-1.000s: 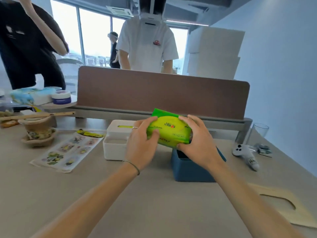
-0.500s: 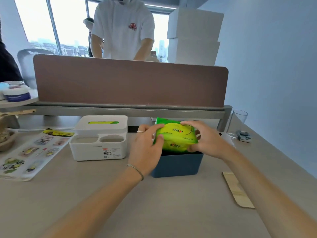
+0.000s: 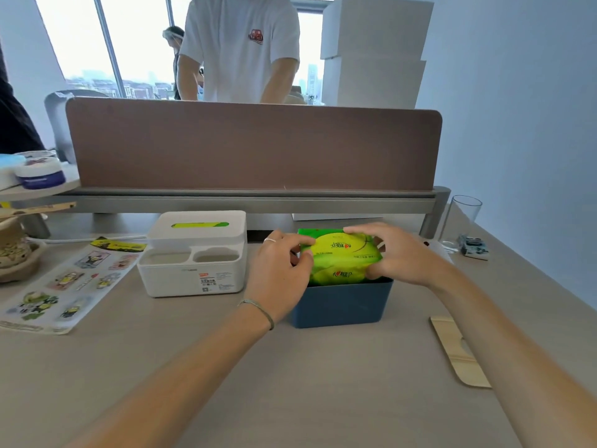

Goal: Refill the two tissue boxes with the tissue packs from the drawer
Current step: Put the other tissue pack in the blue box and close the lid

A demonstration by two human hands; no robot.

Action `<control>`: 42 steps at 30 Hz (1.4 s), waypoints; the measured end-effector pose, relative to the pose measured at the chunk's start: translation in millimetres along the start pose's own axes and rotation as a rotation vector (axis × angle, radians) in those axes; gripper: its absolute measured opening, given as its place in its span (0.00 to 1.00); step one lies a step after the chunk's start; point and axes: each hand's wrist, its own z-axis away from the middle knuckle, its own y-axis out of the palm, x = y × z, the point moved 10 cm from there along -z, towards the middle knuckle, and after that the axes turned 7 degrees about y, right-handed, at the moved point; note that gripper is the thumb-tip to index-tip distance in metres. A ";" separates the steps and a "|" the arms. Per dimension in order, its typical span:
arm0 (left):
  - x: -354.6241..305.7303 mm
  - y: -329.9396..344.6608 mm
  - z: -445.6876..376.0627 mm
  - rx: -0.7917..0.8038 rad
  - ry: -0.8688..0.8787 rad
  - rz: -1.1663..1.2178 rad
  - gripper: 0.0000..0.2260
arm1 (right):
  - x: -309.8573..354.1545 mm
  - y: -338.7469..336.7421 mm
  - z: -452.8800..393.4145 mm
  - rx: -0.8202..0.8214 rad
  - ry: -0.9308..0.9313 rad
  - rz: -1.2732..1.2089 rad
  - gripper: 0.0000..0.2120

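Observation:
A green tissue pack sits partly inside the open blue tissue box at the table's middle, its upper half above the rim. My left hand grips the pack's left end and my right hand grips its right end. To the left stands a white tissue box with its lid on. Green wrapping shows through the lid's slot, and two small compartments lie at its front.
A wooden lid lies flat on the table at the right. A glass stands at the far right, a sticker sheet at the left. A brown desk divider runs behind, with a person in a white shirt beyond it.
The green pack has come down from above the blue box and now sits partly in it. Both hands stayed on its ends. The camera has turned to the right and downward.

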 end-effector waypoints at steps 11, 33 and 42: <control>-8.5 11.0 12.6 0.042 0.103 -0.339 0.12 | 6.2 19.2 7.0 0.019 -0.053 -0.035 0.33; -150.2 217.2 52.0 0.649 0.295 -0.185 0.28 | -172.8 -75.0 149.5 -0.205 0.370 -0.125 0.24; -118.5 283.3 88.4 0.981 0.280 -0.376 0.57 | -228.5 -59.8 178.4 -0.146 0.504 -0.084 0.25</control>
